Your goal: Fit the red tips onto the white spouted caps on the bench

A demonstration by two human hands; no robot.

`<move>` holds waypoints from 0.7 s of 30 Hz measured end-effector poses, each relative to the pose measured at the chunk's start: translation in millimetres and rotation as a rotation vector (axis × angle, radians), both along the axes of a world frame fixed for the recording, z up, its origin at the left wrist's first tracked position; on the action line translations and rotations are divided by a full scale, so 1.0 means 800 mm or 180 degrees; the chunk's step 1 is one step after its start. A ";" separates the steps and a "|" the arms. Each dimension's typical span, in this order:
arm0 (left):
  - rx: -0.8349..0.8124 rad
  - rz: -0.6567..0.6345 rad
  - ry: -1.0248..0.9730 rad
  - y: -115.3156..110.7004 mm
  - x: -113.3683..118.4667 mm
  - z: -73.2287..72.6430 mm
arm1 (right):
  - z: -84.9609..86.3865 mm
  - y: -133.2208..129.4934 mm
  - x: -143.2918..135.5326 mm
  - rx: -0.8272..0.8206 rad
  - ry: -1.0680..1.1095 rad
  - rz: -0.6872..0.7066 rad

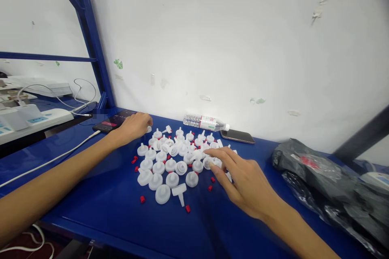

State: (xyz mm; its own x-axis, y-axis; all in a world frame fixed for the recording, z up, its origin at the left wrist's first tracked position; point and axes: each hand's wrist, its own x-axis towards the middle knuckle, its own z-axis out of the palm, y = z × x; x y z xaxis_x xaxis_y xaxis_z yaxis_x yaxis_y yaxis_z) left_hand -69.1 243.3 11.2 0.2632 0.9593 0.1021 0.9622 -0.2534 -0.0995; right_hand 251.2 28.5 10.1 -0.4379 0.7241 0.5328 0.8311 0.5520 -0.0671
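Note:
Many white nozzle caps [162,194] lie in a loose pile on the blue table [121,210], some upright, some tipped over. Small red caps [142,199] are scattered among and around them. At the right side of the pile, my right hand [243,178] reaches in with its fingers apart, the fingertips at a white cap. My left hand [135,126] is at the back left of the pile, beside a phone. Its fingers are curled together by a white piece that is partly hidden, so what they hold cannot be made out.
A clear bottle [206,123] lies against the wall, beside a dark phone [237,136]. Another phone [111,123] with a white cable is at the left. A grey plastic bag [322,178] covers the right side. Power strips [45,119] sit far left.

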 end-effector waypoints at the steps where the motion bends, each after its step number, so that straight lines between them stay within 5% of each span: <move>1: -0.0010 0.0006 -0.0014 0.000 0.001 0.000 | 0.000 0.000 0.000 -0.0003 -0.0010 0.0002; 12: 0.0122 -0.0031 -0.0151 -0.007 0.011 -0.003 | 0.001 0.001 0.000 -0.0001 -0.0005 0.0034; 21: 0.0459 -0.0817 -0.0572 -0.010 0.021 0.007 | 0.003 0.000 -0.001 -0.0059 -0.0028 0.0038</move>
State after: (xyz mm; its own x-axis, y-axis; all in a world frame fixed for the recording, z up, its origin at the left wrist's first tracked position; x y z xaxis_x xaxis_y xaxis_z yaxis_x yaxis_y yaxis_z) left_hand -52.4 235.2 17.2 0.4595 0.8365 0.2984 0.8744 -0.4851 0.0135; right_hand 250.8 28.8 12.1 -0.4512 0.7286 0.5154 0.8251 0.5607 -0.0702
